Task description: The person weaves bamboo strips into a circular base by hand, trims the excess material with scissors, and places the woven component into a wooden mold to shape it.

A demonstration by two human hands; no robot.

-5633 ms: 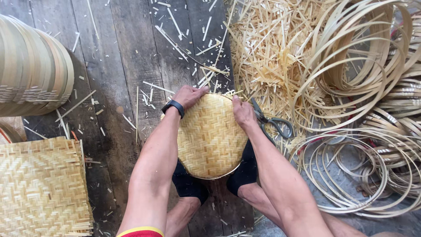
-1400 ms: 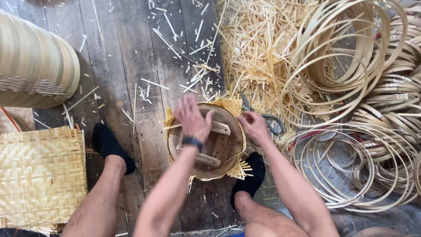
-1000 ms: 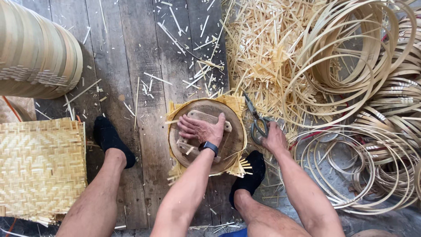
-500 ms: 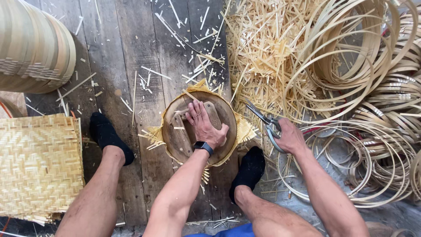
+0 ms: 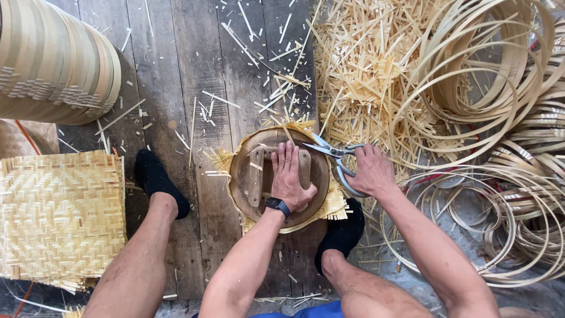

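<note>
Item: round wooden mould (image 5: 247, 176), disc with crossbars, lying flat on the plank floor (image 5: 194, 70) between the person's feet, centre of view. Beneath it a woven bamboo mat (image 5: 335, 203), its yellow fringe sticking out all round the rim.

Left hand (image 5: 290, 179): flat, fingers spread, palm down on the mould's crossbar; dark watch (image 5: 276, 206) at the wrist.

Right hand (image 5: 369, 171): closed through the loops of metal scissors (image 5: 332, 154), blades parted at the mat's far right edge.

Handling, as judged: the mould looks rigid and fairly heavy, best pinned from above at the crossbar. The mat looks thin, light and springy; its cut ends may be sharp and fray, so it should be held near the rim, not by the fringe.

Surroundings: square woven mats (image 5: 59, 218) near left; stacked round baskets (image 5: 53, 65) far left; bamboo hoops (image 5: 500, 76) right; loose bamboo trimmings (image 5: 365, 65) far centre.
</note>
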